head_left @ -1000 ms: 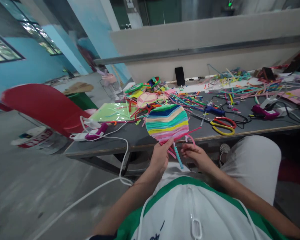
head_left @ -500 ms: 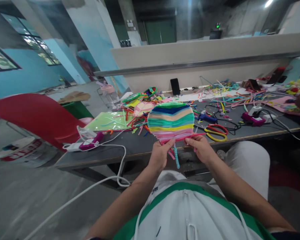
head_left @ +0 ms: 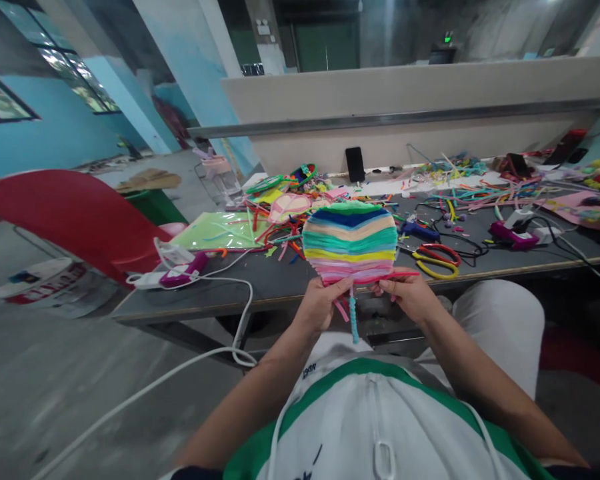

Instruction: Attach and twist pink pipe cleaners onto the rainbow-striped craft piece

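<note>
I hold up a round fan-like piece (head_left: 350, 241) made of striped pipe cleaners in blue, cream, green, yellow and pink. My left hand (head_left: 321, 305) pinches its lower left edge, fingers closed. My right hand (head_left: 410, 295) grips the lower right edge, where a red pipe cleaner (head_left: 401, 274) sticks out sideways. A light blue fuzzy stem (head_left: 353, 319) hangs down between both hands. The piece is raised above the front edge of the grey table (head_left: 280, 283).
Loose pipe cleaners (head_left: 460, 190) cover the table. Red and yellow scissors (head_left: 437, 259), a blue glue gun (head_left: 417, 231), purple glue guns (head_left: 180, 273) (head_left: 510, 235) with cords, a green sheet (head_left: 220, 231) and a phone (head_left: 355, 164) lie there. A red chair (head_left: 75, 217) stands left.
Both hands lifted the striped piece slightly and my right hand closed in on its lower right edge. The camera tilted upward.
</note>
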The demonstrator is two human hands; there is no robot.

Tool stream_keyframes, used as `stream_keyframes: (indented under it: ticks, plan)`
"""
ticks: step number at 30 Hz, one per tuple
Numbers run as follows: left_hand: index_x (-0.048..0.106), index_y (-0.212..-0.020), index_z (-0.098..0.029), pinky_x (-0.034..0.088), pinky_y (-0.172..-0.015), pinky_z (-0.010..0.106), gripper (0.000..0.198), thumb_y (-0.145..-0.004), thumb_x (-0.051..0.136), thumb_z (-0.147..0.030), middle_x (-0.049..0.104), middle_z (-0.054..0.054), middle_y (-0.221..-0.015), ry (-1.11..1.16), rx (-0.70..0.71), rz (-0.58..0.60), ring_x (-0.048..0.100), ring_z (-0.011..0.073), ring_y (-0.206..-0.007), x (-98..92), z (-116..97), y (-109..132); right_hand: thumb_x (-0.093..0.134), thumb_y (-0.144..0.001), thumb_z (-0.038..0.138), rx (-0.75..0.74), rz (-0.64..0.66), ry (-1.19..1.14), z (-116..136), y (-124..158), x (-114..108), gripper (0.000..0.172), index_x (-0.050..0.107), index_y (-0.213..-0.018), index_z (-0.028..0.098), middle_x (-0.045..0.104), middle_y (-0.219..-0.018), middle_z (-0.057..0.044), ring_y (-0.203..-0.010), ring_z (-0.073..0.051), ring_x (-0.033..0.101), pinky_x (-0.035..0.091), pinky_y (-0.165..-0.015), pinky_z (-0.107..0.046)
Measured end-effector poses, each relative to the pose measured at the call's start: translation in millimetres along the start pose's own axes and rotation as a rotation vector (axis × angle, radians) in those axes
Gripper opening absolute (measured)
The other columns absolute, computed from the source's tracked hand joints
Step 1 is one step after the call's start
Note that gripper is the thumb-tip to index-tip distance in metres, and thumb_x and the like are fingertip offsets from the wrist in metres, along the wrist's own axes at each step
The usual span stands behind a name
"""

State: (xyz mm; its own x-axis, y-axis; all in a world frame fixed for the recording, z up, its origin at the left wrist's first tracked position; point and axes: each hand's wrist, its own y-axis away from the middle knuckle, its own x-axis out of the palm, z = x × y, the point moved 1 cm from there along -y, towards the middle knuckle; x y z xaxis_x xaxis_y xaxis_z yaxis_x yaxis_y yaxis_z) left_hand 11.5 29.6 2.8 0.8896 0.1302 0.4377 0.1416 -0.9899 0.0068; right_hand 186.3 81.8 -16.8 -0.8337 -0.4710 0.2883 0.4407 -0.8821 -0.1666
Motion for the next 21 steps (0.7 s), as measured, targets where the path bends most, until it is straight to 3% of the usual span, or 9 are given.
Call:
stream_keyframes:
  ticks: [4, 9, 14, 21]
  plan:
    - [0.070, -0.066, -0.013, 0.051, -0.057, 0.024, 0.025, -0.053, 0.086, -0.027, 0.067, 0.001, -0.063, 0.035, 0.002, -0.078, 0.061, 0.0116, -0.054, 1.4, -1, 1, 0.076, -0.069, 0.031, -0.027, -0.040, -0.034, -4, 1, 4, 0.015, 0.073, -0.078, 0.019, 0.070, -0.074, -0.003, -0.071, -0.016, 0.061, 0.047, -0.071, -0.029]
    - [0.071, -0.074, -0.014, 0.053, -0.062, 0.025, 0.030, -0.051, 0.087, -0.026, 0.071, 0.002, -0.071, 0.088, 0.002, -0.145, 0.064, 0.0131, -0.060, -0.5, -1, 0, 0.080, -0.064, 0.031, 0.039, -0.047, -0.018, -11, 11, 14, 0.031, 0.068, -0.091, 0.023, 0.069, -0.086, 0.000, -0.079, -0.016, 0.061, 0.047, -0.076, -0.028]
    - [0.070, -0.070, -0.014, 0.052, -0.061, 0.022, 0.026, -0.053, 0.086, -0.026, 0.069, 0.000, -0.068, 0.117, 0.006, -0.175, 0.062, 0.0100, -0.057, -1.4, 0, 3, 0.078, -0.066, 0.033, 0.031, -0.059, 0.119, -18, 18, 24, 0.021, 0.068, -0.080, 0.020, 0.065, -0.076, 0.001, -0.072, -0.013, 0.056, 0.045, -0.072, -0.027]
    - [0.070, -0.073, -0.014, 0.051, -0.060, 0.021, 0.024, -0.057, 0.084, -0.026, 0.069, 0.000, -0.068, 0.106, 0.030, -0.148, 0.062, 0.0100, -0.059, -2.5, 6, 3, 0.074, -0.071, 0.033, -0.018, -0.073, 0.214, -22, 18, 26, 0.015, 0.069, -0.077, 0.020, 0.070, -0.080, -0.001, -0.075, -0.016, 0.060, 0.045, -0.075, -0.029]
